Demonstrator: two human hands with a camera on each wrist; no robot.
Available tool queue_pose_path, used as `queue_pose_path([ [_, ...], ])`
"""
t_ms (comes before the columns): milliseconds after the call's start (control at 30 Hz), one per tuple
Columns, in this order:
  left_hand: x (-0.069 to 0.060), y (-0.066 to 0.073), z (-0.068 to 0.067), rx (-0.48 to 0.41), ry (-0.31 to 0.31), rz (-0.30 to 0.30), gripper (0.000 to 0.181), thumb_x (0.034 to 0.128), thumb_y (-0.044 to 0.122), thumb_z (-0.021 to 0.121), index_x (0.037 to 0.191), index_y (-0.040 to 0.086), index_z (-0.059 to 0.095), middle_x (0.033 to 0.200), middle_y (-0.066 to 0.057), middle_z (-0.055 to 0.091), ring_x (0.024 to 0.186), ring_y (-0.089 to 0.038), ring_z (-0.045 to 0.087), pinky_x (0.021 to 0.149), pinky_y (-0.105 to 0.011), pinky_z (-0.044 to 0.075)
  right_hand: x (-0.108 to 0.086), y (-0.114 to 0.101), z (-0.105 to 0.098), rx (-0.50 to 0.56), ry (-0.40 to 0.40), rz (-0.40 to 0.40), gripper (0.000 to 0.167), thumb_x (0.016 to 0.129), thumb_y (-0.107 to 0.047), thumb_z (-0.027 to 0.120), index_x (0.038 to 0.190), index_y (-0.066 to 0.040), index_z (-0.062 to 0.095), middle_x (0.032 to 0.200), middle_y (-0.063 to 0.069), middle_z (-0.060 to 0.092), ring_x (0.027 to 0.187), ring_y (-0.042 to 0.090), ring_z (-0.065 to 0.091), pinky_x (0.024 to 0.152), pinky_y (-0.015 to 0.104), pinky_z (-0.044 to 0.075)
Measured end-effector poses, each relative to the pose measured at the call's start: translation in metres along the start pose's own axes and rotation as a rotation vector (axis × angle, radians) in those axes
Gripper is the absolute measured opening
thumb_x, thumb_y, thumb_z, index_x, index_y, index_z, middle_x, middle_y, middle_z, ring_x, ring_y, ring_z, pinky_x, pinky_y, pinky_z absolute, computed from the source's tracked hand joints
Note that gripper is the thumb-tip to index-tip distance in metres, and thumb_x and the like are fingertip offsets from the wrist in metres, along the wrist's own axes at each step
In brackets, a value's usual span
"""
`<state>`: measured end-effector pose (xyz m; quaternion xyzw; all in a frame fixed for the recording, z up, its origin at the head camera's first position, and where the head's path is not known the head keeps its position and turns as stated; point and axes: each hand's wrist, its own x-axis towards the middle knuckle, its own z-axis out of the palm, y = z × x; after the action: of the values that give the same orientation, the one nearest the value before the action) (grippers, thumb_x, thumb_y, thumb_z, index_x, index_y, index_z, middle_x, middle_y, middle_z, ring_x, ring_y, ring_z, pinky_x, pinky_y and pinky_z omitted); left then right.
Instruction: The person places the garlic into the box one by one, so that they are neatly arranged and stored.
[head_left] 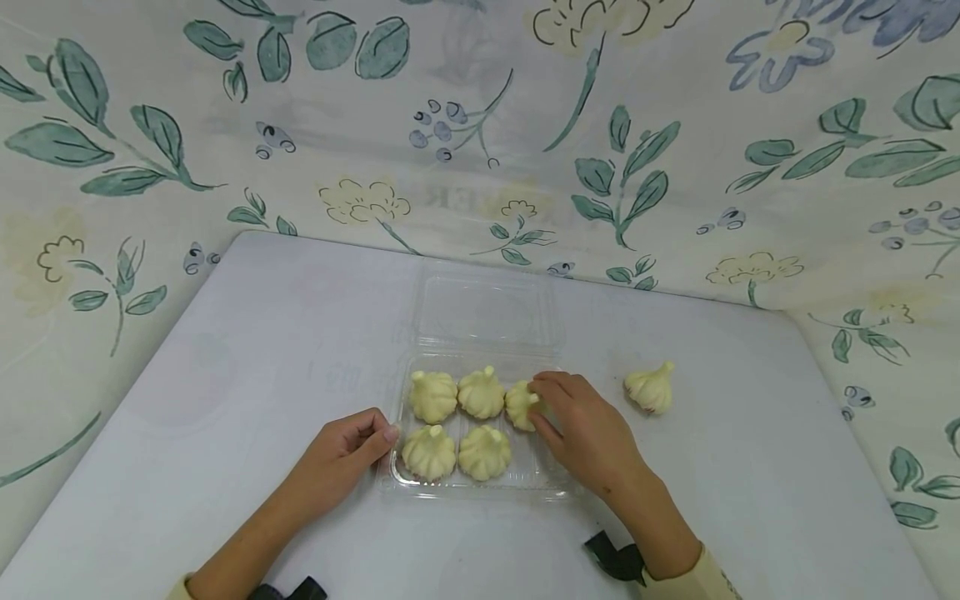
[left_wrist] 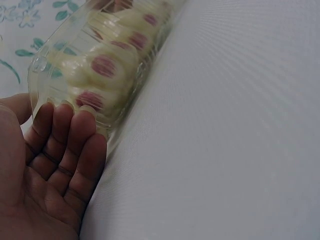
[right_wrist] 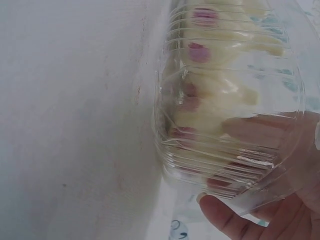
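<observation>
A clear plastic clamshell container [head_left: 551, 492] lies open on the table, holding pale yellow garlic bulbs in two rows. Two bulbs, a left one [head_left: 428, 452] and a right one [head_left: 484, 453], sit in the near row. Three fill the far row. My right hand [head_left: 592, 433] reaches inside and grips the far row's right-hand garlic bulb [head_left: 519, 406] between thumb and fingers. At the container's left edge, my left hand [head_left: 341, 454] pinches the rim, thumb on one side and fingertips [left_wrist: 82, 122] against the outer wall. Purple patches [right_wrist: 199, 52] mark the bulbs' lower sides.
Another garlic bulb [head_left: 649, 389] lies on the white table [head_left: 750, 467] right of the container. The container's lid [head_left: 487, 308] is folded back, away from me. Floral cloth [head_left: 465, 200] hangs behind the table. Black straps [head_left: 617, 557] show near both wrists.
</observation>
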<state>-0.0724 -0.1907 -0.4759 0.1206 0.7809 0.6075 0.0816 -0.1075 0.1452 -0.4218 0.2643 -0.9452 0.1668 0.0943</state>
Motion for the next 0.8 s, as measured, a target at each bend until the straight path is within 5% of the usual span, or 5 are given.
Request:
queue_pose_path([
  [800, -0.0002, 0.0012, -0.0003, 0.003, -0.003, 0.006, 0.024, 0.1079, 0.020, 0.061, 0.085, 0.012, 0.061, 0.074, -0.001, 0.059, 0.066, -0.018, 0.058, 0.064, -0.028, 0.048, 0.0014, 0.0065, -0.0081, 0.072, 0.077, -0.026, 0.034, 0.092, -0.014, 0.082, 0.122, -0.003, 0.071, 0.128, 0.012, 0.068, 0.119, 0.031, 0.064, 0.095, 0.046, 0.055],
])
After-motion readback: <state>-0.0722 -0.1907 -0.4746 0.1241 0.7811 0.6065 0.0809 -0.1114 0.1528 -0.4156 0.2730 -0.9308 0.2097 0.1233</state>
